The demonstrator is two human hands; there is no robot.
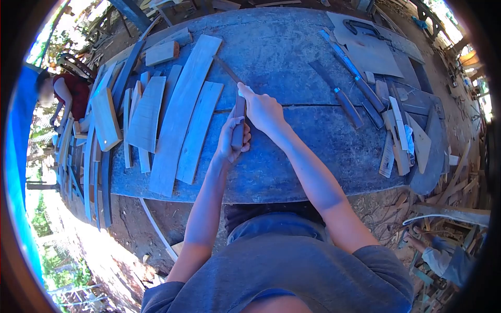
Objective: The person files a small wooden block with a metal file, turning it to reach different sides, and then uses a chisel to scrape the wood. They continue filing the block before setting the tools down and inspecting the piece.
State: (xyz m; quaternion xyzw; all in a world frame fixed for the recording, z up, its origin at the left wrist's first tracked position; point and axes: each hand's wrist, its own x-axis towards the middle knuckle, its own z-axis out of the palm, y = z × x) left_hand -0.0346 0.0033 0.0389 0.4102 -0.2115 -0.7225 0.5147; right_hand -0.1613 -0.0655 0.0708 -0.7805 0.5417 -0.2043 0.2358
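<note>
Because my left hand is clasping the dark block near my right hand's gripped thin tool, I'm risking a nicking slip.

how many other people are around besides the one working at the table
2: a person in a red top by the wood pile past the left end of the table, and another person at lower right. More may be hidden.

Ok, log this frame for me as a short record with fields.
surface: large, worn, bluish table
left hand: closed on a dark brown block-like piece
right hand: closed where a thin dark strip juts out
left side: long pale wooden boards
right side: dark metal clamp, brown-handled tool
bystanders: person in red, far left; person, lower right
unclear: whether strip and piece join
</note>
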